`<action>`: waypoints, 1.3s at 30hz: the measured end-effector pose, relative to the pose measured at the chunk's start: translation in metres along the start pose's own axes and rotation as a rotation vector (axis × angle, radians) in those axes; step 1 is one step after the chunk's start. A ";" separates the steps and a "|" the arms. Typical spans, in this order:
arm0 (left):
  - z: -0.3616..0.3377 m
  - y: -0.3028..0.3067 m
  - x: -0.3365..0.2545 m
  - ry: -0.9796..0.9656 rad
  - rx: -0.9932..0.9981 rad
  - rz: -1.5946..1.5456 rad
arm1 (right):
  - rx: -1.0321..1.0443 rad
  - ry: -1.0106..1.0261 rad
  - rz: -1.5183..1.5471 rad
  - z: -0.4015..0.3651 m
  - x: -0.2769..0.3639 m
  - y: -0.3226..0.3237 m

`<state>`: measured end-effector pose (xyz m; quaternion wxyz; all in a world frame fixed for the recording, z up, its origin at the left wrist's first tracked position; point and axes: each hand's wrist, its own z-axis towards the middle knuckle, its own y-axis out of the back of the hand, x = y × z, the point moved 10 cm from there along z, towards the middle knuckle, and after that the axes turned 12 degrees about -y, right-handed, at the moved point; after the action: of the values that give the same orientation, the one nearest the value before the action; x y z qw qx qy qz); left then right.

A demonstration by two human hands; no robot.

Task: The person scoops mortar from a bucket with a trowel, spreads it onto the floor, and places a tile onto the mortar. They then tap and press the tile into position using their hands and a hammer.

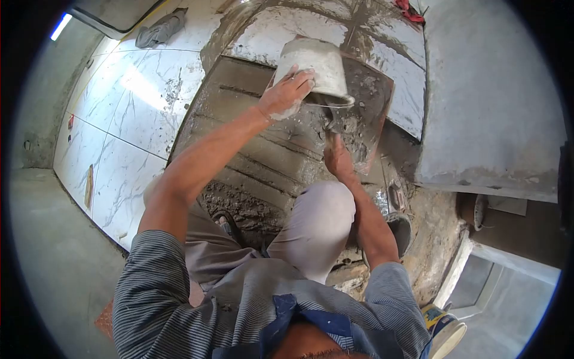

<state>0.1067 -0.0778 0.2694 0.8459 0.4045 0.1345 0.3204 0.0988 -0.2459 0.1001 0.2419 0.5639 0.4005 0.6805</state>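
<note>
Nearest the camera, the person's bent knee (320, 209) rises between the two forearms, above a bed of wet grey mortar (263, 161) scored with long combed lines. Just past the knee, the right hand (338, 157) is closed in a fist round the handle of a trowel (329, 122). The tool points away from the person, up toward the mouth of the bucket; its blade is mostly hidden in grey paste.

Further out, the left hand (286, 93) clamps the rim of the bucket (314, 69), fingers curled over the edge and thumb outside. The bucket is held off the floor over the mortar and tipped steeply. Its long axis runs from the base, at the far side, down to the mouth, which faces the person and the right hand. Mortar coats the rim and outer wall; how much is left inside cannot be told.

To the left lie white marbled floor tiles (128, 113). Beyond them a grey cloth (158, 30) lies crumpled, and a red cloth (409, 11) sits at the far edge beside a grey plastered wall (490, 90).
</note>
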 end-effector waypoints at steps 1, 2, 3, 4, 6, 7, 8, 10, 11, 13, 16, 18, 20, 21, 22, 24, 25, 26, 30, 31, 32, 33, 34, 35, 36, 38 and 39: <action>-0.006 -0.003 -0.002 -0.005 0.000 -0.002 | 0.055 -0.014 -0.023 0.002 -0.002 -0.007; -0.014 -0.007 -0.002 0.011 0.013 -0.026 | 0.052 -0.011 -0.023 -0.001 -0.002 -0.009; -0.016 -0.004 0.002 0.028 0.025 -0.039 | -0.015 0.060 0.043 -0.004 0.009 -0.002; -0.020 -0.002 0.001 0.033 0.031 -0.041 | -0.070 0.114 0.112 -0.014 0.016 0.003; -0.028 -0.003 -0.008 0.028 0.078 0.047 | 0.051 0.017 0.036 -0.015 0.004 -0.013; -0.031 -0.004 -0.010 0.023 0.078 0.048 | 0.146 -0.061 -0.042 -0.010 -0.005 -0.024; -0.036 -0.007 -0.012 0.029 0.101 0.013 | 0.144 -0.062 -0.040 -0.015 -0.006 -0.025; -0.034 -0.005 -0.005 0.037 0.122 -0.005 | 0.006 0.129 0.105 -0.022 0.015 -0.011; -0.037 -0.003 -0.007 0.038 0.117 -0.018 | 0.018 0.118 0.108 -0.026 0.013 -0.015; -0.040 -0.009 -0.014 0.035 0.107 -0.034 | 0.156 -0.024 -0.069 -0.021 -0.004 -0.032; -0.031 -0.019 -0.019 -0.079 0.208 0.088 | 0.018 0.119 0.062 -0.034 0.022 -0.005; -0.038 -0.023 -0.025 -0.013 0.188 0.023 | 0.125 -0.035 -0.050 -0.036 0.000 -0.023; -0.035 -0.035 -0.033 -0.031 0.201 -0.011 | 0.196 -0.180 -0.167 -0.042 -0.025 -0.030; -0.031 -0.040 -0.034 -0.041 0.214 -0.025 | 0.194 -0.176 -0.149 -0.048 -0.025 -0.028; -0.029 -0.034 -0.036 -0.041 0.127 -0.058 | 0.188 -0.160 -0.130 -0.043 -0.022 -0.028; -0.027 -0.039 -0.039 -0.020 0.129 -0.081 | 0.100 -0.125 -0.132 -0.055 -0.016 -0.023; -0.022 -0.039 -0.041 -0.006 0.120 -0.089 | -0.002 -0.079 -0.141 -0.059 -0.010 -0.011; -0.016 -0.042 -0.044 -0.009 0.144 -0.103 | 0.241 -0.244 -0.196 -0.053 -0.030 -0.027; -0.002 -0.045 -0.047 -0.009 0.093 -0.176 | 0.010 -0.239 0.047 -0.066 -0.037 0.002; 0.002 -0.046 -0.055 -0.030 0.087 -0.175 | 0.071 -0.318 -0.012 -0.074 -0.046 -0.001; 0.011 -0.046 -0.060 -0.065 0.067 -0.161 | 0.112 -0.386 -0.073 -0.076 -0.055 0.000; 0.018 -0.048 -0.064 -0.084 0.060 -0.169 | 0.093 -0.399 -0.075 -0.080 -0.059 0.006; 0.020 -0.053 -0.069 -0.077 0.083 -0.188 | 0.046 -0.422 0.007 -0.089 -0.062 0.013; 0.026 -0.058 -0.067 -0.068 0.097 -0.192 | -0.007 -0.427 0.086 -0.087 -0.066 0.021; 0.033 -0.060 -0.067 -0.076 0.093 -0.197 | -0.015 -0.433 0.084 -0.083 -0.070 0.024; 0.039 -0.061 -0.084 -0.101 0.045 -0.256 | -0.018 -0.499 0.002 -0.101 -0.080 0.027; 0.043 -0.067 -0.089 -0.113 0.037 -0.265 | -0.030 -0.509 -0.004 -0.106 -0.086 0.031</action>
<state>0.0889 -0.1931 0.2425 0.8794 0.4162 0.1451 0.1799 0.0216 -0.3596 0.0720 0.3445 0.7128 0.3176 0.5220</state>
